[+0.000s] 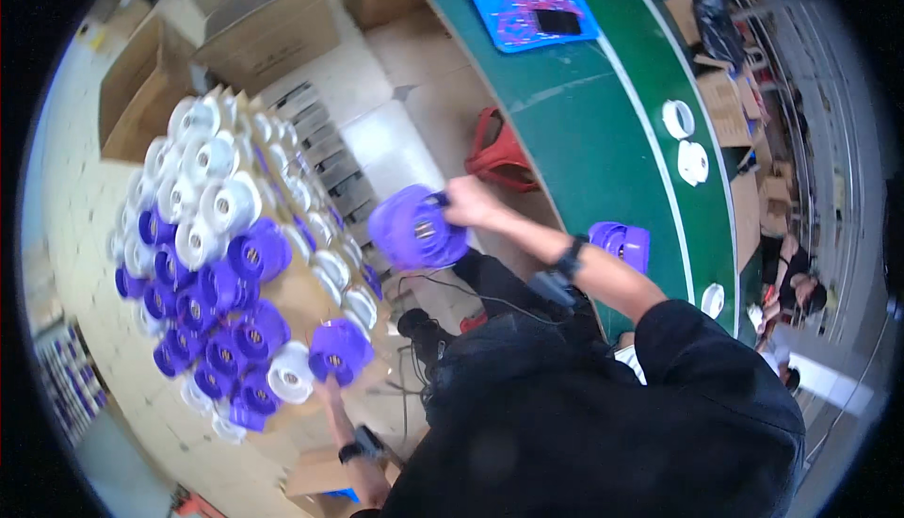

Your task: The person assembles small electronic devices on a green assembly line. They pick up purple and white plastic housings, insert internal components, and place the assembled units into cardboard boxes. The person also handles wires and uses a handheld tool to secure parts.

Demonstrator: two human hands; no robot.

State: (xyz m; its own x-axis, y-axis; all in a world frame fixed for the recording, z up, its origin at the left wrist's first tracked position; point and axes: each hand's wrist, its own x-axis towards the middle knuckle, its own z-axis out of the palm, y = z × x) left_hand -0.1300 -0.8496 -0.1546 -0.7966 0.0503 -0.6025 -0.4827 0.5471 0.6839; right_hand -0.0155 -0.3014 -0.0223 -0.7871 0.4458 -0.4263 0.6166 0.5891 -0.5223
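Observation:
My right hand (468,203) grips a purple round plastic housing (411,231) by its rim, holding it in the air between the stack and the green bench. Metal parts show in the housing's centre. Low on the left, my left hand (330,394) has its fingers at the edge of a second purple housing (341,353), at the near corner of the stack; the fingers are partly hidden under it. Beside that one sits a white housing (290,374). Farther left, several purple housings (224,353) and white housings (229,205) stand close together in the stack, with cardboard (299,306) among them.
To the right runs a long green bench (584,132), bearing a blue tray (508,40) of small pink pieces with a black phone, a purple housing (623,245) and white rings (692,162). A red stool (502,155) stands beside it. Cardboard boxes (268,42) lie beyond; people (796,287) are far right.

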